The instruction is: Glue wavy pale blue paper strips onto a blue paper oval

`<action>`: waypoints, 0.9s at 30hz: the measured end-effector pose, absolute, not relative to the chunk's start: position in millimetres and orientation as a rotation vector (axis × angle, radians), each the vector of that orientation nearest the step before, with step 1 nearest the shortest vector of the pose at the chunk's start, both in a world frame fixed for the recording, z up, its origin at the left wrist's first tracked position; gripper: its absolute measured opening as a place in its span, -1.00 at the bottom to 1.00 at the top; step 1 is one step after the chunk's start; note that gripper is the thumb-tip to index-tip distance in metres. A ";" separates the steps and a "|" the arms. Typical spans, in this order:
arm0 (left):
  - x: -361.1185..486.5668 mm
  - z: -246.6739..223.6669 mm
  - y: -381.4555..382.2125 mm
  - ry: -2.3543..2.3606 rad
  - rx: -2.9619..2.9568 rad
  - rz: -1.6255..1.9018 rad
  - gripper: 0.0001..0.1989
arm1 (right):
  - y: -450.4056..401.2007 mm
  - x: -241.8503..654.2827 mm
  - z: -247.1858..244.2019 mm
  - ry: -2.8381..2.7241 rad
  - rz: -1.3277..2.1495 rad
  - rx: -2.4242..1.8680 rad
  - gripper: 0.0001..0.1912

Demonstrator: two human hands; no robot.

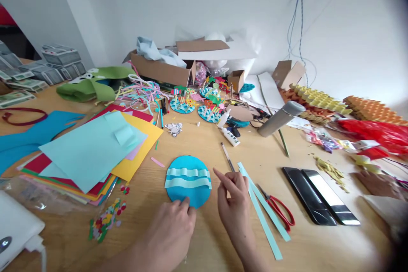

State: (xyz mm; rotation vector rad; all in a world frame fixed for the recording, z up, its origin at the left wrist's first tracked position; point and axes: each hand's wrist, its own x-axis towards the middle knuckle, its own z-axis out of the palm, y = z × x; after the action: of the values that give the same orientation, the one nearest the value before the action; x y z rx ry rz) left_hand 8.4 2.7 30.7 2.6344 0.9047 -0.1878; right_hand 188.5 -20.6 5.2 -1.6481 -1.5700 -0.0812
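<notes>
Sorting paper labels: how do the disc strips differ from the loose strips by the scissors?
Disc strips ripple in waves; loose strips run straight.
Disc strips lie across the blue disc; loose strips lie on the table.
Disc strips are shorter than loose strips.
Shared: both pairs are pale blue.

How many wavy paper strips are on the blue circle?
2: the upper strip runs across the blue circle, and the lower strip lies just below it, nearer the left hand.

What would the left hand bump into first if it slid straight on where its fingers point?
The left hand already seems to touch the blue disc, so it would probably meet the lower wavy strip next, though heights are unclear.
</notes>
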 end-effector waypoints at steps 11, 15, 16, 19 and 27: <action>29.5 19.5 -4.4 1.129 2.722 -0.233 -0.52 | -32.4 195.7 -27.6 -1.600 -0.191 -1.537 -0.44; 30.9 19.6 -4.5 1.151 2.721 -0.292 -0.56 | -39.6 193.7 -26.4 -1.706 -0.169 -1.548 -0.42; 30.5 20.0 -4.6 1.152 2.721 -0.302 -0.57 | -40.6 193.4 -26.2 -1.729 -0.165 -1.547 -0.43; 28.5 19.9 -3.9 1.168 2.714 -0.297 -0.54 | -41.4 191.3 -25.4 -1.779 -0.169 -1.538 -0.45; 24.4 10.4 -4.6 1.214 2.640 -0.200 -0.54 | -41.5 188.5 -22.5 -1.874 -0.190 -1.590 -0.50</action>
State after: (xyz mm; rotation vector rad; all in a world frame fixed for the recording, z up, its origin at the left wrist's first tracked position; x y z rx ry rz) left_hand 24.4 -4.6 10.4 2.6395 1.2137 -0.2000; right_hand 188.5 -41.5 -22.5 -1.5897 -1.8737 -0.1905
